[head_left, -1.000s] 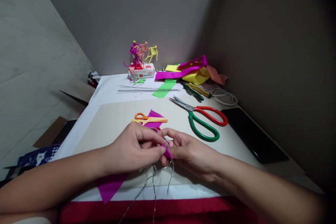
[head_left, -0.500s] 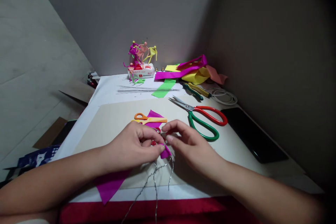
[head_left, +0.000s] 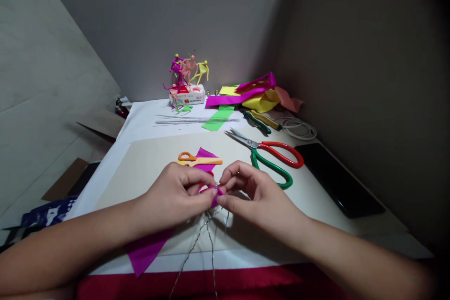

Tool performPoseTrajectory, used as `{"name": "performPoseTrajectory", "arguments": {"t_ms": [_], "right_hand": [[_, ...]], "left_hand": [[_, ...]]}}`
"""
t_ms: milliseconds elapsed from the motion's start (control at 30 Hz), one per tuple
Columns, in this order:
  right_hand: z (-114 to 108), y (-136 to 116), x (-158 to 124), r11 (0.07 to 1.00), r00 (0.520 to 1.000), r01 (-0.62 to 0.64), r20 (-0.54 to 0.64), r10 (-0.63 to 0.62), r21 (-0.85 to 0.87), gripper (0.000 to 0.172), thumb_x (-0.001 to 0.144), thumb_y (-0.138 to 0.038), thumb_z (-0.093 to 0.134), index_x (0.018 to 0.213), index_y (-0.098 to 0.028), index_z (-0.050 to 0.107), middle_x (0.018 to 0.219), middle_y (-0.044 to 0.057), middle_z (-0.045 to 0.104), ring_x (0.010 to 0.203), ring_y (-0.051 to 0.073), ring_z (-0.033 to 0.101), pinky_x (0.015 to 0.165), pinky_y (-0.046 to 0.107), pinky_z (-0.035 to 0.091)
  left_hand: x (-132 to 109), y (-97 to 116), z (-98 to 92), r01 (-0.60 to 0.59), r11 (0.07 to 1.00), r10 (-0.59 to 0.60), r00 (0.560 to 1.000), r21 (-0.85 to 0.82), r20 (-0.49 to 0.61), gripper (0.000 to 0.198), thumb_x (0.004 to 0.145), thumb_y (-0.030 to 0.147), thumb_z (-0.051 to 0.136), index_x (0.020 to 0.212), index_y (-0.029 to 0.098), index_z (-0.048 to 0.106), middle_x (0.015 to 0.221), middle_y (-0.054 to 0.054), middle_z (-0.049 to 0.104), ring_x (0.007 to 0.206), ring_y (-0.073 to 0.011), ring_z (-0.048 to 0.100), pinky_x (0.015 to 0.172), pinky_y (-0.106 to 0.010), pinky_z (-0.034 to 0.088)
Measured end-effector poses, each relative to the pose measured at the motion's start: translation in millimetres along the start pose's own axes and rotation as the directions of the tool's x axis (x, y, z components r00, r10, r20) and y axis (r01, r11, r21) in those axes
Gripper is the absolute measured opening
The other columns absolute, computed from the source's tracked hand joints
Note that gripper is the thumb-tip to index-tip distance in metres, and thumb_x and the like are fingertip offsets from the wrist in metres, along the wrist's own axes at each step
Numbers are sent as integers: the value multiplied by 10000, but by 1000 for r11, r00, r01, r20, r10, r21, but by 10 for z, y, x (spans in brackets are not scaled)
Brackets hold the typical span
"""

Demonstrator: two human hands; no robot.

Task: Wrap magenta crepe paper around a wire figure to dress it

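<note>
Your left hand [head_left: 176, 194] is pinching a magenta crepe-paper strip [head_left: 217, 195] at the top of a twisted wire [head_left: 201, 243] over the beige board [head_left: 151, 178]; your right hand's fingers [head_left: 235, 179] are gripping that strip too, your 2 hands nearly closed, red-and-green scissors [head_left: 258, 152] lying beyond.

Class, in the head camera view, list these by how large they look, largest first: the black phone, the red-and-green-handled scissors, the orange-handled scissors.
1. The black phone and the red-and-green-handled scissors: they look alike in size, so I won't rank them.
2. The orange-handled scissors.
</note>
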State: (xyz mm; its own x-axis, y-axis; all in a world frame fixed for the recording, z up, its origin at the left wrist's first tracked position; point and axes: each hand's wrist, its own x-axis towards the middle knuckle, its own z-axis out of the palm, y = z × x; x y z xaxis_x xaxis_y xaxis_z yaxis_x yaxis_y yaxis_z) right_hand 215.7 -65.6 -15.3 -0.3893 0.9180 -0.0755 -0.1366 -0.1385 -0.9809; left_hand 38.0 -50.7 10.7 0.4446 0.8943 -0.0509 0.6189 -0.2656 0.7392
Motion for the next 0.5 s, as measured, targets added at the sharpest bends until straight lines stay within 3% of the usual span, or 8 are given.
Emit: {"name": "performPoseTrajectory", "arguments": {"t_ms": [267,500], "right_hand": [[-31,27,13,980,997,-82,1,83,179,212,695,-161,715,815,-173,541,664,-32,597,628,91,515,626,231,370],[-56,38,25,889,985,-164,110,129,427,193,696,-116,683,833,-175,562,689,-7,637,653,112,551,681,253,363]], "left_hand": [[-5,-6,-66,155,974,-138,984,-167,112,272,764,307,599,905,96,697,448,75,389,418,-66,320,434,-203,266],[-3,7,-79,137,977,-115,984,-162,137,196,766,271,590,817,106,683,490,63,407,465,-74,348,486,-213,304]]}}
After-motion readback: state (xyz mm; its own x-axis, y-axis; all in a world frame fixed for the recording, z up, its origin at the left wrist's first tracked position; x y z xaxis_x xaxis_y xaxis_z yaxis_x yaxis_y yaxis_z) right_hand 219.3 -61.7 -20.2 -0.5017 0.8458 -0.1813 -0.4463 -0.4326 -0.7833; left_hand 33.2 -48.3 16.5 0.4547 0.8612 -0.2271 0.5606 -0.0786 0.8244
